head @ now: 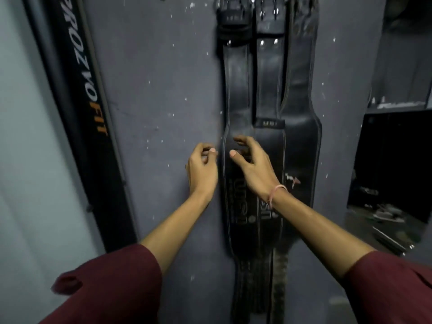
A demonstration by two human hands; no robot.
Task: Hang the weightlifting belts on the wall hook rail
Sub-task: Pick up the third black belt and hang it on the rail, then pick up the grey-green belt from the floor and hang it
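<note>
Three black leather weightlifting belts hang side by side down the grey wall from the top of the head view: a left belt (237, 90), a narrow middle belt (267, 80) and a wide right belt (301, 113). Their buckles sit at the top edge; the hook rail itself is cut off. My left hand (202, 169) hovers just left of the left belt's edge, fingers loosely curled, holding nothing. My right hand (253, 164) is in front of the left belt's wide part, fingers relaxed and spread; I cannot tell whether it touches the leather.
A black frame with "PROZVOFIT" lettering (84, 90) runs diagonally at the left beside a pale panel. At the right, a dark recess with a shelf (395, 106) holds small items, and metal bars (388, 239) lie lower down.
</note>
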